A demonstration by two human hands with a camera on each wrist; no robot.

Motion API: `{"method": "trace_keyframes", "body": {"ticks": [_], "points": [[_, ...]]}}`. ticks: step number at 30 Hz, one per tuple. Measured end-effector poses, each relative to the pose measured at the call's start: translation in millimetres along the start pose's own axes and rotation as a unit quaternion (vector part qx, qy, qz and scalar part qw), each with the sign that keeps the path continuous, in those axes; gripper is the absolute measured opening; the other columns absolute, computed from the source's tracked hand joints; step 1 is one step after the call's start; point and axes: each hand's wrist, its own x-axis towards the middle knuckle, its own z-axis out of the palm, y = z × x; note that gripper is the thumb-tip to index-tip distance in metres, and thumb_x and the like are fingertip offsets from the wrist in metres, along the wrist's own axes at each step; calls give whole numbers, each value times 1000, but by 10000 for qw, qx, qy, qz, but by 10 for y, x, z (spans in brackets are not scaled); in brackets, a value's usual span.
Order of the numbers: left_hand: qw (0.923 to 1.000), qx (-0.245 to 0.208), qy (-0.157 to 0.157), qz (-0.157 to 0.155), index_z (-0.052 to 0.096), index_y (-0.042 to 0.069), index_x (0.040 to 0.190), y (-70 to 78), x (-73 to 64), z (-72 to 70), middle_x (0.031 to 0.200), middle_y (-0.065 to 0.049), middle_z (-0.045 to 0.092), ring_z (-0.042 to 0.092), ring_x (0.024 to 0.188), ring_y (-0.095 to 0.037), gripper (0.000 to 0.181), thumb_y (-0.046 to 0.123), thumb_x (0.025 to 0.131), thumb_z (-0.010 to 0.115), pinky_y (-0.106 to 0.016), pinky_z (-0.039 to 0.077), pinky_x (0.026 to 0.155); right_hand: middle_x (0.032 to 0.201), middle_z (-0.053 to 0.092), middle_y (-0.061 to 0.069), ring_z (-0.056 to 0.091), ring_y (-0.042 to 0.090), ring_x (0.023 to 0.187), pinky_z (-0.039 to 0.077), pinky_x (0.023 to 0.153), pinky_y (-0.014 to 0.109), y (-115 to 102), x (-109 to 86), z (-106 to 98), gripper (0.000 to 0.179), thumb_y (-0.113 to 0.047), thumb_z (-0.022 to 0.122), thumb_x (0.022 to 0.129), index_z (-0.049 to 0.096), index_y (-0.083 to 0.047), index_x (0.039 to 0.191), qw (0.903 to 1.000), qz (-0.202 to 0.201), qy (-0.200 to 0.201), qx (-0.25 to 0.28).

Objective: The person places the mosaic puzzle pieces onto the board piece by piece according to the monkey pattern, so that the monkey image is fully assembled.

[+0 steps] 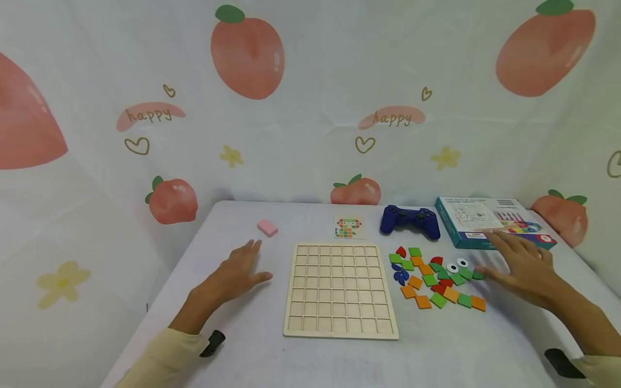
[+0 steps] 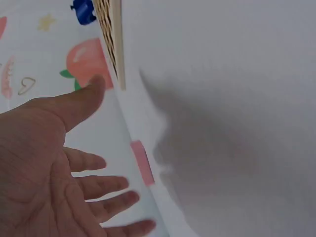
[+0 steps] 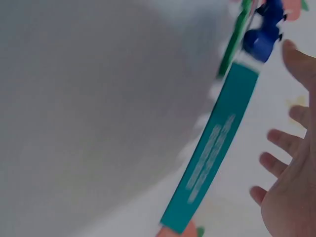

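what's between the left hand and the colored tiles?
The grid board: the head view shows it between the left hand and the tiles.

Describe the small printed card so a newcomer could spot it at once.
Find the pale wooden grid board on the white table. Just beyond its far edge lies the small card, left of the blue game controller in the head view. Unlike those neighbours, it bears a printed, colourful mosaic figure.
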Motion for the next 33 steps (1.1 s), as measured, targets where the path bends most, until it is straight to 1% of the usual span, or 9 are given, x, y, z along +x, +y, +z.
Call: {"method": "trace_keyframes", "body": {"ticks": [4, 8, 10, 13, 16, 19, 22, 25, 33], "points": [[9993, -264, -232, 161, 38, -10, 158, 159, 99, 67, 158, -31, 44, 43, 147, -45, 81, 33, 100, 74, -61, 38, 122, 161, 33, 33, 23, 66, 140, 21, 100, 90, -243, 95, 2, 92, -62, 69, 92, 38, -11, 162, 9995, -122, -190, 227], [9974, -477, -373, 396, 47, -11, 152, 292, 189, 141, 133, -20, 61, 61, 120, -30, 78, 33, 96, 80, -49, 54, 104, 155, 44, 32, 29, 63, 140, 24, 101, 90, -486, 202, 20, 83, -59, 74, 90, 52, -11, 154, 9978, -302, -391, 444], [9960, -603, -472, 457, 54, -10, 145, 350, 226, 173, 117, -13, 61, 60, 104, -22, 72, 33, 94, 81, -42, 56, 90, 152, 51, 31, 33, 61, 140, 27, 101, 88, -599, 248, 36, 78, -55, 77, 90, 56, -12, 151, 9963, -409, -467, 597], [9945, -742, -561, 478, 64, -5, 122, 424, 271, 208, 102, -8, 57, 53, 90, -18, 50, 33, 94, 81, -33, 48, 75, 144, 61, 27, 42, 58, 136, 32, 102, 83, -755, 306, 64, 68, -46, 81, 90, 63, -10, 146, 9924, -593, -575, 914], [9939, -832, -573, 454, 61, 3, 99, 480, 308, 235, 93, -7, 51, 48, 83, -19, 32, 31, 95, 77, -30, 39, 67, 132, 70, 20, 50, 52, 130, 38, 99, 77, -908, 354, 83, 57, -37, 83, 90, 70, -8, 138, 9867, -689, -758, 1264], [9934, -942, -512, 399, 58, 5, 89, 505, 326, 259, 89, -7, 50, 46, 81, -19, 28, 26, 96, 75, -30, 37, 64, 122, 73, 11, 55, 43, 122, 48, 98, 69, -1041, 402, 95, 46, -32, 83, 92, 75, -8, 130, 9794, -752, -1040, 1558], [9931, -1016, -441, 393, 57, 4, 84, 507, 332, 275, 86, -8, 50, 46, 79, -19, 28, 22, 97, 75, -29, 36, 63, 117, 74, 5, 58, 34, 115, 56, 95, 60, -1130, 456, 113, 37, -28, 82, 93, 78, -9, 124, 9733, -872, -1270, 1703], [9933, -1031, -361, 383, 57, 3, 85, 504, 335, 287, 84, -8, 50, 47, 79, -19, 27, 19, 96, 75, -28, 36, 63, 114, 75, 3, 60, 27, 108, 58, 93, 53, -1186, 500, 127, 33, -27, 82, 93, 80, -9, 120, 9695, -954, -1417, 1760], [9945, -989, -319, 153, 58, 0, 95, 530, 320, 292, 92, -10, 50, 48, 83, -22, 24, 16, 94, 76, -31, 39, 66, 102, 76, 0, 63, 20, 96, 60, 90, 49, -1292, 579, 169, 29, -23, 81, 91, 81, -5, 114, 9626, -921, -1752, 1849]]}}
